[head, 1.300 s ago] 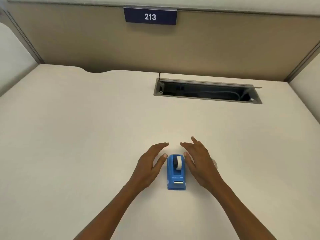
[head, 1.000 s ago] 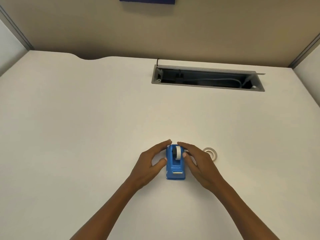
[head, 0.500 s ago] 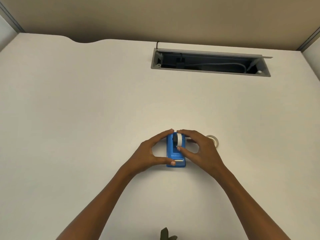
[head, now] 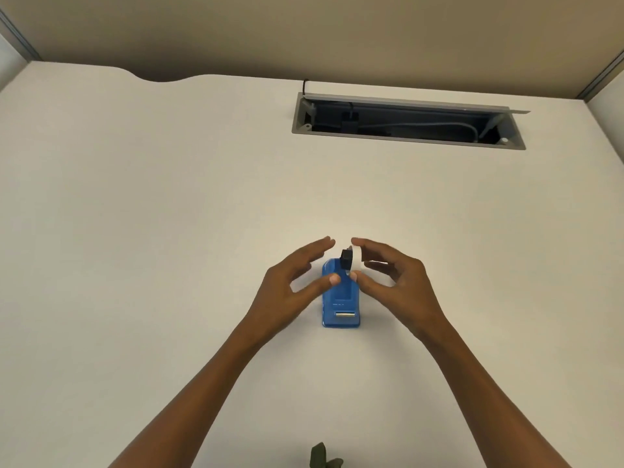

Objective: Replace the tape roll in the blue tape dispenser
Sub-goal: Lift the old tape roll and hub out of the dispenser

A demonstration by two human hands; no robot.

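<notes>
The blue tape dispenser [head: 339, 298] stands on the white desk [head: 169, 231], its cutter end towards me. My right hand [head: 401, 288] pinches a white tape roll [head: 355, 256] between thumb and forefinger, just above the dispenser's far end. A black core [head: 346, 259] sticks out of the roll's left side. My left hand [head: 287, 285] hovers at the dispenser's left with its fingers spread and its thumb tip against the blue wall. The spare roll on the desk is hidden behind my right hand.
A grey-rimmed cable opening [head: 405, 140] with wires inside lies at the back right of the desk. A tan partition wall [head: 304, 35] closes off the far edge. A small dark object [head: 322, 459] pokes in at the bottom edge.
Both hands closed in on the dispenser, then my right hand lifted the tape roll with its core up out of the cradle. My left hand let go of the dispenser body and opened.
</notes>
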